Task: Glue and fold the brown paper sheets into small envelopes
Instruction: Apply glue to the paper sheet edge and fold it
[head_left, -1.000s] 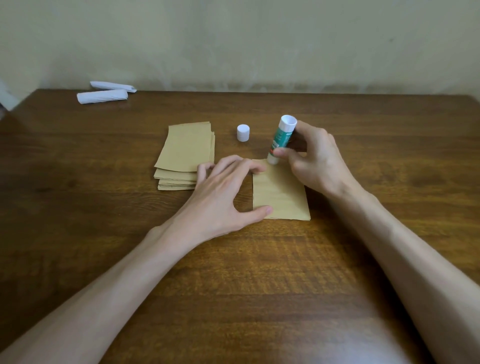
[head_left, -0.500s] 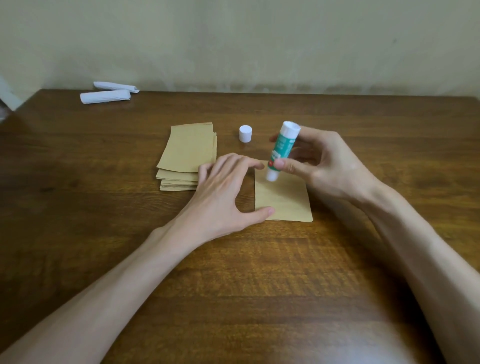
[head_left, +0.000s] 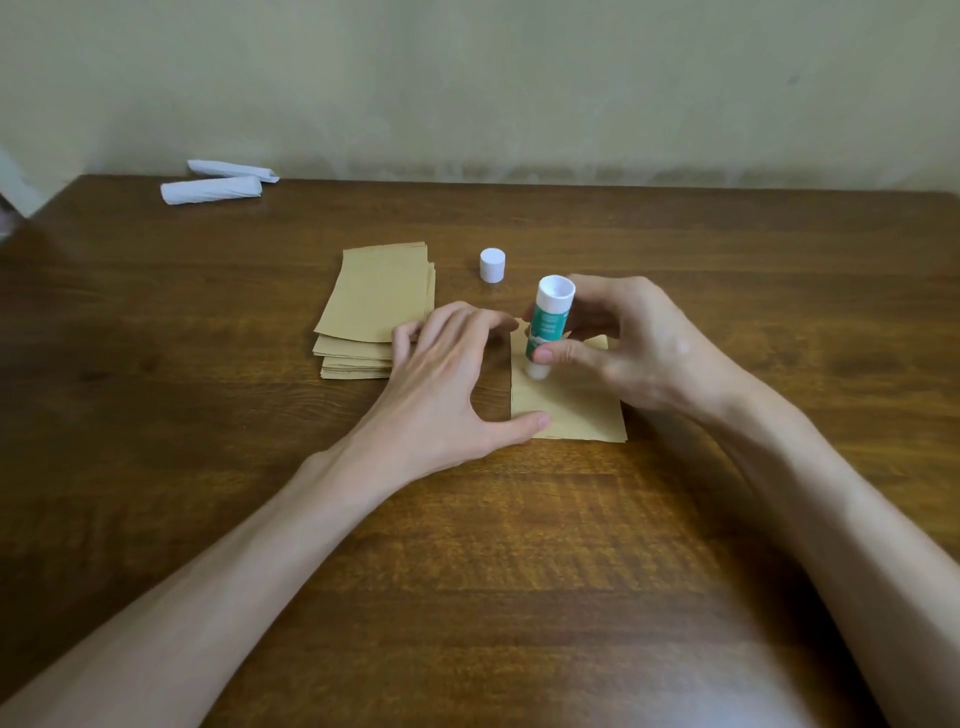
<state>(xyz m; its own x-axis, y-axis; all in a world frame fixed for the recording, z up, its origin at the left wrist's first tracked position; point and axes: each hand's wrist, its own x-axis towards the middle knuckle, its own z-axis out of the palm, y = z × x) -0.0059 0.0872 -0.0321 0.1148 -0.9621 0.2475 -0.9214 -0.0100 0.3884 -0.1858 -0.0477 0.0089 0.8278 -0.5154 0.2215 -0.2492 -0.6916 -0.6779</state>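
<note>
One brown paper sheet (head_left: 576, 410) lies flat on the wooden table (head_left: 519, 571) in front of me. My right hand (head_left: 639, 348) grips a green and white glue stick (head_left: 548, 325), tip down on the sheet near its left edge. My left hand (head_left: 447, 384) rests with spread fingers at the sheet's left side, its thumb pressing the near left corner and its fingertips by the far corner. A stack of brown sheets (head_left: 376, 306) sits to the left, partly behind my left fingers.
The white glue cap (head_left: 492, 265) stands upright beyond the sheet. Two rolled white papers (head_left: 213, 188) lie at the table's far left corner. A pale wall runs behind the table's far edge.
The glue stick has slid down the sheet's left edge towards me, from the far corner to about mid-length. My left hand has stayed in place.
</note>
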